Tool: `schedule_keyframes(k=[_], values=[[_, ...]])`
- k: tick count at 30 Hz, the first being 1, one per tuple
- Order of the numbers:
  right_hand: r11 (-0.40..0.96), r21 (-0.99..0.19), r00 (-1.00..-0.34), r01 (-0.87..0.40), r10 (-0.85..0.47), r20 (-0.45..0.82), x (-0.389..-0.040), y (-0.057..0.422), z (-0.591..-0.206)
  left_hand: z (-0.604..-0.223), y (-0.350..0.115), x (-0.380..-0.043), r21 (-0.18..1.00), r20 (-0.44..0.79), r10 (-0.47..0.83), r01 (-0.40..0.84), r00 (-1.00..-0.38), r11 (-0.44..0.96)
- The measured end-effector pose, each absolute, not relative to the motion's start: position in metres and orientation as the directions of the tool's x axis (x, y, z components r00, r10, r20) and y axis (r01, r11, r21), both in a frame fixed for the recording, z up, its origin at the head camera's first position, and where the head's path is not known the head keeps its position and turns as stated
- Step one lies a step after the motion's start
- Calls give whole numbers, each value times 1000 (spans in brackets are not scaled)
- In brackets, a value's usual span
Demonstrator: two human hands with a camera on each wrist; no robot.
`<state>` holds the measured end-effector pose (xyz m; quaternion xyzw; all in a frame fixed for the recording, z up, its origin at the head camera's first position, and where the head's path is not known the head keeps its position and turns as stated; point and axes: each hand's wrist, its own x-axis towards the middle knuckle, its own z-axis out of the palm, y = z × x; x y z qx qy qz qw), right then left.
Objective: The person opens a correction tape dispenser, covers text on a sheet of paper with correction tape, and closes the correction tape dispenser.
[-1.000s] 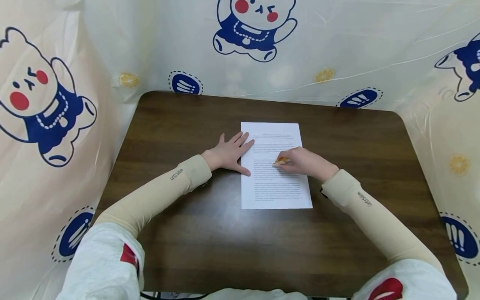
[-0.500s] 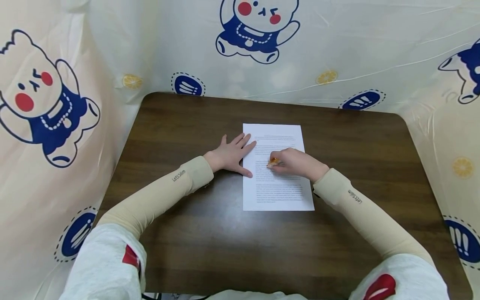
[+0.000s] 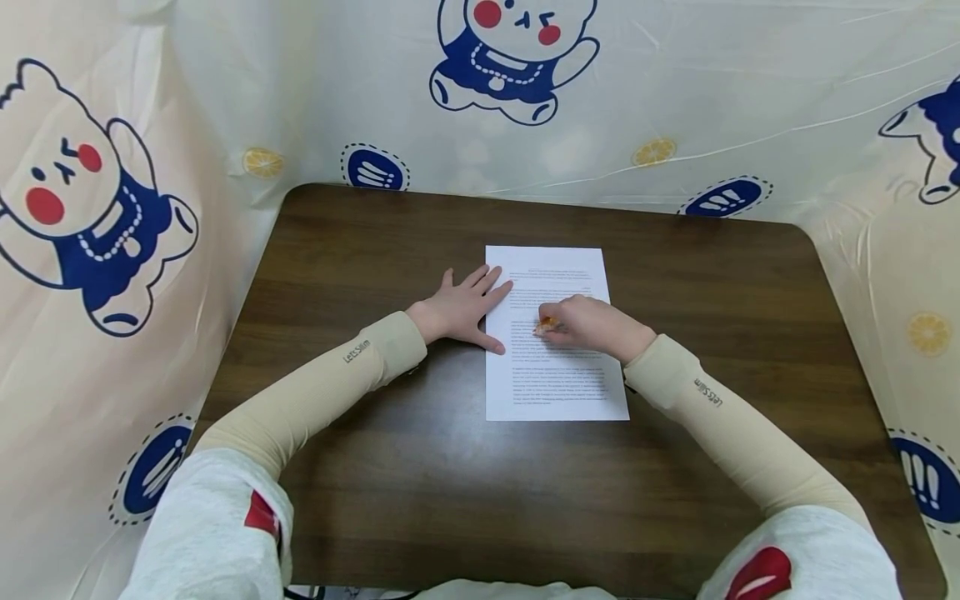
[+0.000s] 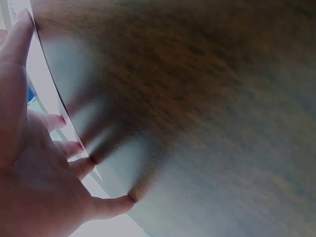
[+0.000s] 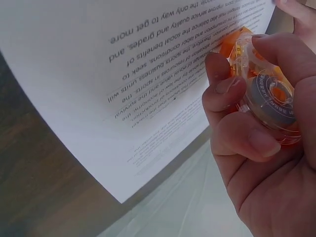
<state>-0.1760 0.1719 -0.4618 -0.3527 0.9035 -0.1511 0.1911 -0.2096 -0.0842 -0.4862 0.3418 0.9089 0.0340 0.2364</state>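
Observation:
A printed sheet of paper point(image 3: 558, 392) lies on the brown wooden table point(image 3: 420, 500). My left hand point(image 3: 461, 310) rests at its left edge with fingers spread, the fingertips and thumb tip over the margin. In the left wrist view that hand's fingers point(image 4: 109, 207) look straight. My right hand point(image 3: 600, 327) grips a clear and orange correction tape dispenser point(image 5: 269, 98) between thumb and curled fingers. Its orange tip point(image 5: 232, 42) is down at the lines of text near the middle of the sheet; whether it touches the paper is hard to tell.
A pale curtain point(image 3: 480, 158) with cartoon prints hangs round the table's back and sides. Dark cable point(image 3: 300, 593) shows below the table's front edge. Beige sleeves point(image 3: 322, 387) cover both forearms.
Over the first half second my right hand slid a little left across the text with the correction tape dispenser; since then it has barely moved. My left hand stays in place on the paper.

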Motion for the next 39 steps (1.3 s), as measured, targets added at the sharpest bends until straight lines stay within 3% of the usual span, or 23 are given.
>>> schedule_keyframes(k=[39], values=[[746, -366, -699, -556, -658, -280, -175, 190, -458, -487, -84, -209, 232, -403, 635, 597, -659, 768]])
